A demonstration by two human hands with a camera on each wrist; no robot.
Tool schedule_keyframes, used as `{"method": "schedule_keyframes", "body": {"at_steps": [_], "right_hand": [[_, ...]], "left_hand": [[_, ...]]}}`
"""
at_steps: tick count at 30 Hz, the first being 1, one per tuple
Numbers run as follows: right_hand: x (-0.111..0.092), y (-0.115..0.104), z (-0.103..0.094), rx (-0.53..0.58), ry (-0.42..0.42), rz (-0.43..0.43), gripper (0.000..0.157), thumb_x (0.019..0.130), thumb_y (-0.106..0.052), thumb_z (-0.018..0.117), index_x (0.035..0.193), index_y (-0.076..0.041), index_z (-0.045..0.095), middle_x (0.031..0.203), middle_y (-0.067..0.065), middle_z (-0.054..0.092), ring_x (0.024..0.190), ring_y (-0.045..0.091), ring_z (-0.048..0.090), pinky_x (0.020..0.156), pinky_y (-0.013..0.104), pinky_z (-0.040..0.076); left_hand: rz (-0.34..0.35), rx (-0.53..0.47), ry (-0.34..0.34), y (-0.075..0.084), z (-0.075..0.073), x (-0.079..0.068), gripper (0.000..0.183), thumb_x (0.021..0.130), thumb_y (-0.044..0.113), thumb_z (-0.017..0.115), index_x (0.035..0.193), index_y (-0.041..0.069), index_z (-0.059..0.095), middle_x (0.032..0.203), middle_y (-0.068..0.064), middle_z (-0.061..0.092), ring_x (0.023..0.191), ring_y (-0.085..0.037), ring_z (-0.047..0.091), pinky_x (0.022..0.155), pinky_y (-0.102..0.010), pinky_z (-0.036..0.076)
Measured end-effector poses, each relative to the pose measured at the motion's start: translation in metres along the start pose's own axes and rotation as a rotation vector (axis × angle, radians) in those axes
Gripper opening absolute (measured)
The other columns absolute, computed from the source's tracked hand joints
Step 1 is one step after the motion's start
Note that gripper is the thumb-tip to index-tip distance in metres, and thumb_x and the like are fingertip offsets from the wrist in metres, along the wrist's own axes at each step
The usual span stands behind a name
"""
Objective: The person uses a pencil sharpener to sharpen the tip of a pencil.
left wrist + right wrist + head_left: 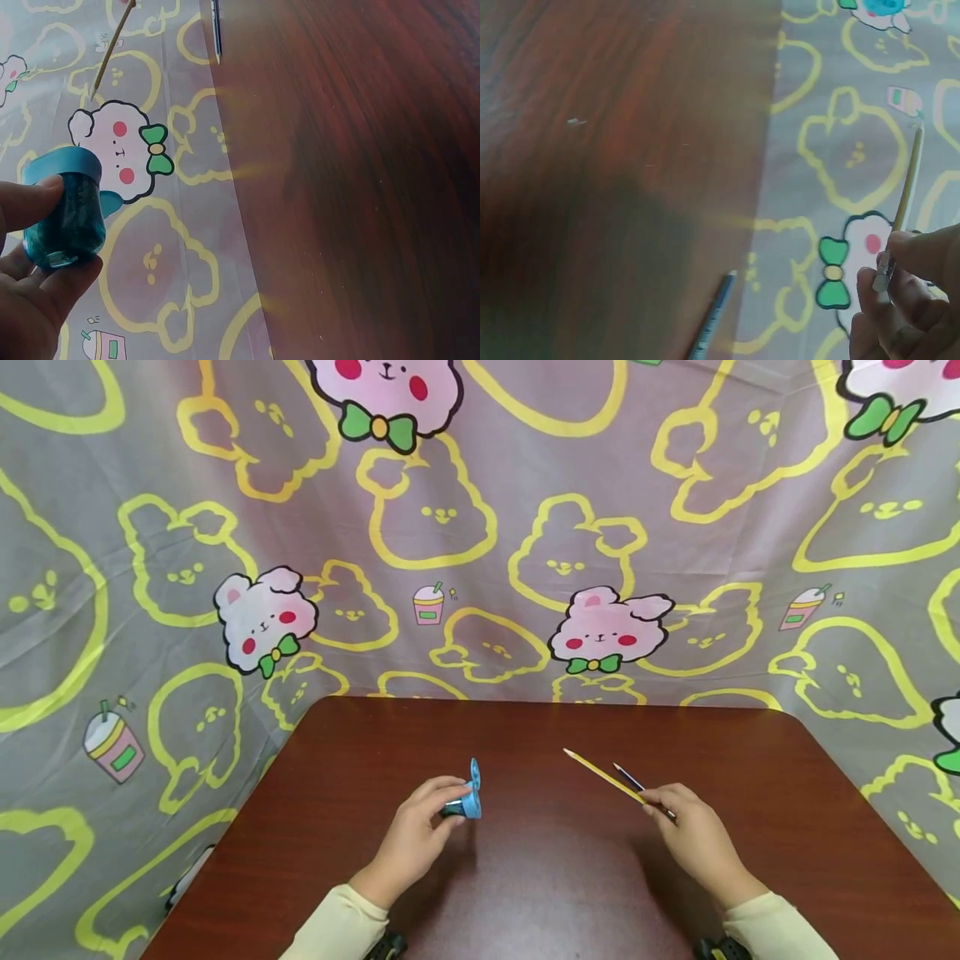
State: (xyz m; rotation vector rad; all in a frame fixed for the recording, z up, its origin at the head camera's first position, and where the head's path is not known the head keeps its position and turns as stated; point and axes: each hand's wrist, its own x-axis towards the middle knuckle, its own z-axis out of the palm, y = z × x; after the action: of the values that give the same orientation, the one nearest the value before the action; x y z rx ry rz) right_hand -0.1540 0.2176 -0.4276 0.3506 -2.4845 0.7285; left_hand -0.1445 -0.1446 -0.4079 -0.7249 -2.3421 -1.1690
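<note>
Head view: holding a blue flip-lid container (471,804) in the left hand (415,831) over the bench (555,877), pinching a yellow pencil (600,772) toward its rear in the right hand (697,835); best to steady the container, keep its raised lid (475,771) clear, hold the pencil straight

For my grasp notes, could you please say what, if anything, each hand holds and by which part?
The left hand holds the jar by its body; the right hand pinches the yellow pencil near its eraser end.

Head view looks forward-down; closer wrist views share the tabletop (540,843).
</note>
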Motion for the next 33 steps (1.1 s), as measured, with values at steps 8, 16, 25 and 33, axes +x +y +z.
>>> {"method": "schedule_keyframes", "body": {"at_steps": [8, 16, 25, 33], "right_hand": [[-0.001, -0.017, -0.009, -0.024, 0.010, -0.086, 0.024, 0.076, 0.003, 0.077, 0.094, -0.013, 0.074, 0.089, -0.009, 0.063, 0.074, 0.009, 0.060, 0.059, 0.028, 0.049], [-0.001, -0.026, -0.006, -0.027, 0.055, -0.197, 0.029, 0.070, 0.005, 0.080, 0.090, -0.015, 0.073, 0.087, -0.010, 0.063, 0.074, 0.010, 0.060, 0.060, 0.027, 0.049], [-0.002, -0.032, -0.003, -0.033, 0.055, -0.288, 0.031, 0.066, 0.005, 0.082, 0.088, -0.015, 0.074, 0.087, -0.012, 0.063, 0.075, 0.007, 0.059, 0.064, 0.017, 0.044], [-0.003, -0.037, 0.000, -0.021, 0.018, -0.347, 0.032, 0.066, 0.005, 0.081, 0.089, -0.015, 0.074, 0.088, -0.013, 0.062, 0.074, 0.005, 0.059, 0.061, 0.019, 0.046]], "left_hand": [[0.024, 0.000, -0.012, 0.001, 0.003, 0.001, 0.042, 0.076, -0.010, 0.074, 0.115, 0.005, 0.070, 0.116, -0.008, 0.063, 0.098, -0.021, 0.063, 0.069, -0.024, 0.054], [0.015, -0.002, -0.020, 0.004, 0.003, 0.003, 0.041, 0.077, -0.010, 0.074, 0.115, 0.005, 0.070, 0.116, -0.007, 0.062, 0.100, -0.021, 0.063, 0.072, -0.026, 0.056], [0.069, 0.002, -0.001, 0.004, 0.005, 0.003, 0.043, 0.074, -0.012, 0.076, 0.113, 0.004, 0.070, 0.114, -0.009, 0.063, 0.098, -0.023, 0.063, 0.069, -0.024, 0.055], [0.105, 0.001, 0.001, 0.004, 0.008, 0.003, 0.042, 0.071, -0.014, 0.076, 0.109, 0.003, 0.070, 0.112, -0.011, 0.064, 0.097, -0.024, 0.063, 0.069, -0.024, 0.055]]}}
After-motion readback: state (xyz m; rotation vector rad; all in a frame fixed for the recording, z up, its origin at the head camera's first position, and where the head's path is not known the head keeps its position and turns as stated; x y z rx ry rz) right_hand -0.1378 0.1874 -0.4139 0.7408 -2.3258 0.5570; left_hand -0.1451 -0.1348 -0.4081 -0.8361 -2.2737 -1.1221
